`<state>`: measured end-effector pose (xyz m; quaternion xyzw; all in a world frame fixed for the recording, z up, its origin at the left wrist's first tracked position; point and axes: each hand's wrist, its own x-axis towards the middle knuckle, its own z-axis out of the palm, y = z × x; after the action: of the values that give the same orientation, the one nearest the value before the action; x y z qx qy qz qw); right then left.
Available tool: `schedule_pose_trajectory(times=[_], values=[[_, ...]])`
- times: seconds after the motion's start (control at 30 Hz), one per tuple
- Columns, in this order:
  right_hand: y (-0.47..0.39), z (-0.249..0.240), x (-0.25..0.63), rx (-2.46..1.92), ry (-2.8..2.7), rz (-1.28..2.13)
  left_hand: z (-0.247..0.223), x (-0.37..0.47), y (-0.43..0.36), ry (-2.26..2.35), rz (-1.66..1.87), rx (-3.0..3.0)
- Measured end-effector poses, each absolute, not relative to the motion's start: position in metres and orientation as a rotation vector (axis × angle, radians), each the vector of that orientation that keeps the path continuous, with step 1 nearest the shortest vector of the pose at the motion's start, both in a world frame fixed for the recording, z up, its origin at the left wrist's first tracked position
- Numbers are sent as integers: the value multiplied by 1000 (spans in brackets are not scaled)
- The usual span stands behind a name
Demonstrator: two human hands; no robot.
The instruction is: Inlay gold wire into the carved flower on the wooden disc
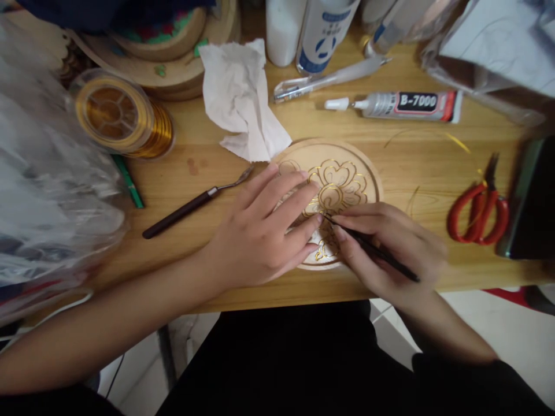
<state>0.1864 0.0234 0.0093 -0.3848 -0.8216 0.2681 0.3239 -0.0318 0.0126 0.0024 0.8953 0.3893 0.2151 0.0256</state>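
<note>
A round wooden plaque [353, 151] lies near the table's front edge, with a flower outline of gold wire [332, 196] on its face. Across its left part rests my left hand [273, 225], palm down with fingers stretched out, hiding that side. My right hand [385, 242] pinches a pair of dark tweezers [377, 254]. The tips of the tweezers meet the gold wire below the flower's middle, right beside my left fingertips. Whether a piece of wire sits between the tips is too small to tell.
A palette knife [182, 214] lies to the left, below a spool of gold wire [125, 115]. Behind the plaque are a crumpled tissue [238, 92], a pen [321, 81], a B-7000 glue tube [403, 106] and bottles [325, 34]. Red-handled pliers [479, 211] lie right.
</note>
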Motion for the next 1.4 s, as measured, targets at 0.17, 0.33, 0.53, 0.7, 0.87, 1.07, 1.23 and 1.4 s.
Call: schedule_pose_trajectory(times=[0.17, 0.33, 0.53, 0.7, 0.87, 1.07, 1.23, 1.4], values=[[22, 9, 188, -1034, -2137, 730, 4, -31, 11, 1186, 680, 2778], [23, 9, 187, -1034, -2124, 746, 3, -30, 10, 1163, 704, 2880], [30, 17, 192, -1030, -2117, 817, 1, -31, 9, 1125, 718, 2989], [50, 31, 203, -863, -2321, 891, -1, -32, 7, 1151, 701, 2906], [74, 33, 202, -702, -2464, 963, 1, -31, 8, 1160, 688, 2925], [79, 27, 199, -680, -2438, 1052, 1, -30, 10, 1143, 744, 2913], [79, 27, 202, -703, -2443, 1089, 1, -30, 11, 1150, 742, 2890], [84, 26, 202, -644, -2442, 1140, 1, -30, 11, 1196, 711, 2911]])
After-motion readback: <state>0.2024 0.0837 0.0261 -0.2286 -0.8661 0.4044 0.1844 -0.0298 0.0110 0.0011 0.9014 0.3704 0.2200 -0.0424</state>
